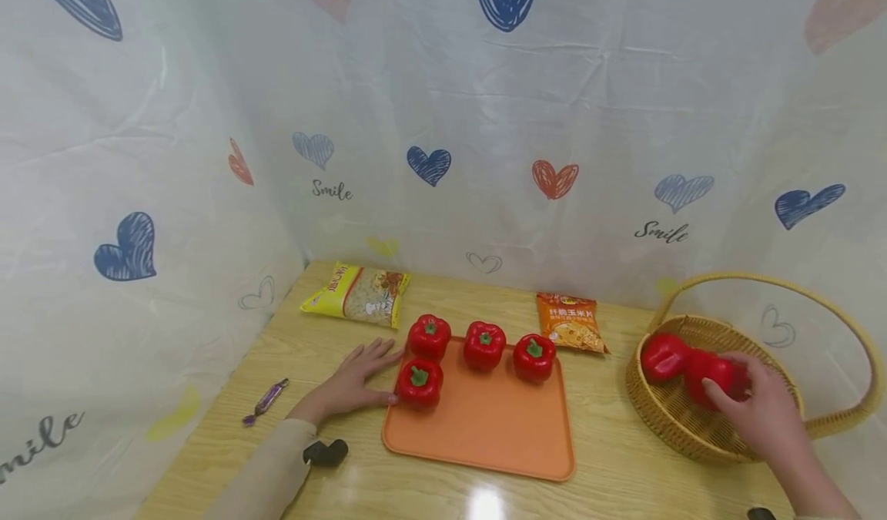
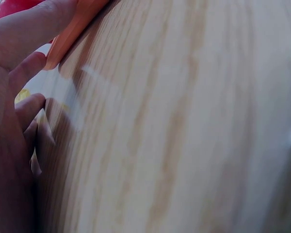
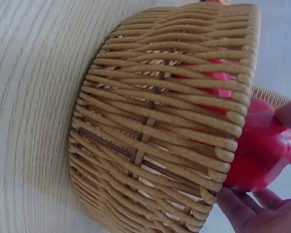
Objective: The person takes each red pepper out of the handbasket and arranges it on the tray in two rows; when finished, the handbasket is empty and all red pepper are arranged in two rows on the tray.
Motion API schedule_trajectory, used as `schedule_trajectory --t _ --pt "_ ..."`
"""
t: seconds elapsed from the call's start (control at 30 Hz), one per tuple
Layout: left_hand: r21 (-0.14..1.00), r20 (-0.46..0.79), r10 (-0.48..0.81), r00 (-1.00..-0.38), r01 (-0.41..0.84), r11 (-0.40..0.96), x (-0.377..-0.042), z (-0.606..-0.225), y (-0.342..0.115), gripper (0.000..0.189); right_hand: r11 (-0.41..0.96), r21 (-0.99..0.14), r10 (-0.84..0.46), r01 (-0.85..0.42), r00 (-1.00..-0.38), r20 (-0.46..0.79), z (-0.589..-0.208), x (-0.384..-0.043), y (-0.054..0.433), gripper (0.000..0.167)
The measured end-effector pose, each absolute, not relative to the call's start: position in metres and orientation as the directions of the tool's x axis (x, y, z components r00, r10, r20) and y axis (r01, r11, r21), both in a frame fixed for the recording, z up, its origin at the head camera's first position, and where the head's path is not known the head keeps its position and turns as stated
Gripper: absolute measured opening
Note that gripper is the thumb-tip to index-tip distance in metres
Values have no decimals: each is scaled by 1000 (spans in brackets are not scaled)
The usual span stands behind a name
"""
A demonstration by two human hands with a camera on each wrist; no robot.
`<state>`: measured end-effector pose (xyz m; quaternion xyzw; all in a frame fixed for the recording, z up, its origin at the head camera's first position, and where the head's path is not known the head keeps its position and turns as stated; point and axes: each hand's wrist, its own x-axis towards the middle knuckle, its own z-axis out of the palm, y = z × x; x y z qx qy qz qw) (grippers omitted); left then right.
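Observation:
My right hand (image 1: 758, 404) grips a red bell pepper (image 1: 708, 377) at the wicker basket (image 1: 682, 431); in the right wrist view that pepper shows above the rim, with thumb and fingers around it. Another red bell pepper (image 1: 664, 357) lies in the basket beside it. At the left edge of the orange tray (image 1: 485, 435), my left hand (image 1: 353, 381) rests with fingers spread, its thumb close to the near-left bell pepper (image 1: 419, 384). Several bell peppers with green stems stand along the tray's left and far sides, among them one at the far middle (image 1: 483, 347).
A yellow snack bag (image 1: 360, 295) lies at the back left and an orange snack packet (image 1: 570, 321) behind the tray's right side. One purple wrapped candy (image 1: 266, 402) lies left of my left hand. The basket's tall handle (image 1: 848, 323) arches up at the right, near the curtain.

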<state>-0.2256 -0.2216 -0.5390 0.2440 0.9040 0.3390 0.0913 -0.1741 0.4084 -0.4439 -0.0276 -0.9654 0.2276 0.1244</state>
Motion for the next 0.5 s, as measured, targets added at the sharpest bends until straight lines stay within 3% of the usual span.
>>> schedule_trajectory --t 0.5 --pt "657 -4 505 -863 378 652 -226 -540 -222 85 858 -511 112 -49 -953 280 -444 -170 394 54"
